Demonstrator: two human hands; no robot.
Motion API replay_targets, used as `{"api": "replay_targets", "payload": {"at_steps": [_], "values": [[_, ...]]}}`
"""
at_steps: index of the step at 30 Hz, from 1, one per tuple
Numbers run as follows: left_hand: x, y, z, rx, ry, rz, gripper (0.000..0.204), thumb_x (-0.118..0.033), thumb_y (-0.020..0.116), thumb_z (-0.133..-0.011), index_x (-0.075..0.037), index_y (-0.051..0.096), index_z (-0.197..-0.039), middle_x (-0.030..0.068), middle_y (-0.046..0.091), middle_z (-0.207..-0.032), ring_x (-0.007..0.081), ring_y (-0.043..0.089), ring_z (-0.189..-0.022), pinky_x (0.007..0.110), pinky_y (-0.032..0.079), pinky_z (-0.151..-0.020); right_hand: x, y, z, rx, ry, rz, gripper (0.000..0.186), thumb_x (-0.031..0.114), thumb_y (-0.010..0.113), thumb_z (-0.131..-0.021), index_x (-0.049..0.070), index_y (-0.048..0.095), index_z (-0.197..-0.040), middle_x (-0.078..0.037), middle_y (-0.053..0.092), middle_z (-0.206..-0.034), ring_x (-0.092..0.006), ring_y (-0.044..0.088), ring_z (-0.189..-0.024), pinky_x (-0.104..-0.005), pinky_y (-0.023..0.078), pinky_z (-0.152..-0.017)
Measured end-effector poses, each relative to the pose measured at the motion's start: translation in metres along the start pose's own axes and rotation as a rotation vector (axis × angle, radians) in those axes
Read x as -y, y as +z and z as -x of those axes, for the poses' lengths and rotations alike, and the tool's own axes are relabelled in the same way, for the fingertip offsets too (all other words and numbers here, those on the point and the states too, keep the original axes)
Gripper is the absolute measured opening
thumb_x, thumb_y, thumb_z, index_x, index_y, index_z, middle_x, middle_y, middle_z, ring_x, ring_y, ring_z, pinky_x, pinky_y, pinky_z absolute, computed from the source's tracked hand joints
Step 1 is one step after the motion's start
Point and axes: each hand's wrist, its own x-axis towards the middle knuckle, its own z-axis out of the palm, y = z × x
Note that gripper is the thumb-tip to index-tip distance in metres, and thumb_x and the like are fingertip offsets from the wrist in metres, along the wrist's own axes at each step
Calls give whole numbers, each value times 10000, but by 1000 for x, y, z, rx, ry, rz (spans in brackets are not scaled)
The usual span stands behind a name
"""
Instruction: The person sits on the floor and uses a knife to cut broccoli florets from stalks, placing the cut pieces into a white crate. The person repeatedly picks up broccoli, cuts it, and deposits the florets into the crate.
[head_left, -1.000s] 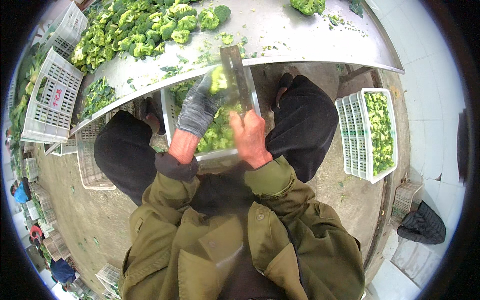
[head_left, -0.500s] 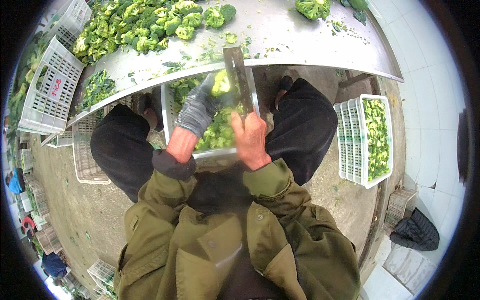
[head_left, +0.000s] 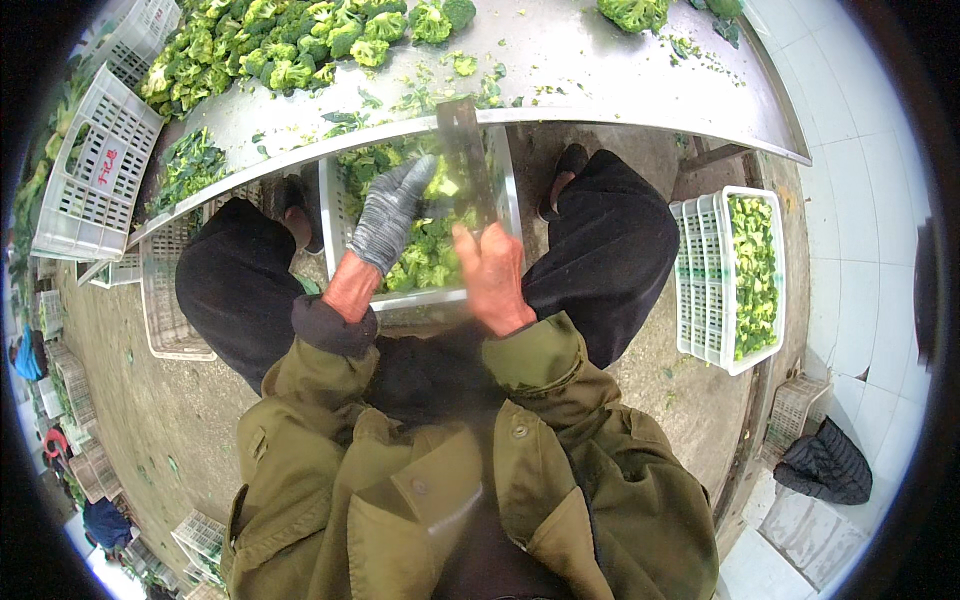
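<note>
My left hand, in a grey glove, is closed on a broccoli piece, whose pale green shows beside the fingers. My bare right hand grips a broad dark knife, its handle hidden in the fist. The blade points away from me, alongside the broccoli piece; motion blurs it, so I cannot tell whether they touch. Below both hands, between my knees, stands a white crate holding cut broccoli florets.
A metal table stretches across the far side, its edge over the crate's back. It bears a broccoli heap, a broccoli head and leaf scraps. A floret-filled crate stands right; another white crate leans at left.
My left hand has turned slightly, its thumb now showing upward. The knife and right hand have shifted a little left. The broccoli piece sits slightly lower.
</note>
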Motion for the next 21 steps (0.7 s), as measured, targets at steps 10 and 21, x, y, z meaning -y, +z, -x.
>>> {"api": "replay_targets", "payload": {"at_steps": [10,21], "values": [[74,-46,-38,52,534,-414,502,-290,662,-978,-92,518,-1416,51,620,-1176,175,600,-1037,308,557,-840,8,10,7,124,106,-233,271,163,640,-950,-51,557,-807,-188,570,-674,-264,543,-598,-419,430,-579],[63,-3,-13,74,-64,405,610,-583,590,-947,3,630,-1111,133,695,-919,281,695,-784,455,604,-776,-2,24,5,156,100,-183,227,155,631,-933,-72,609,-933,-268,623,-771,-385,618,-690,-473,467,-658]]}}
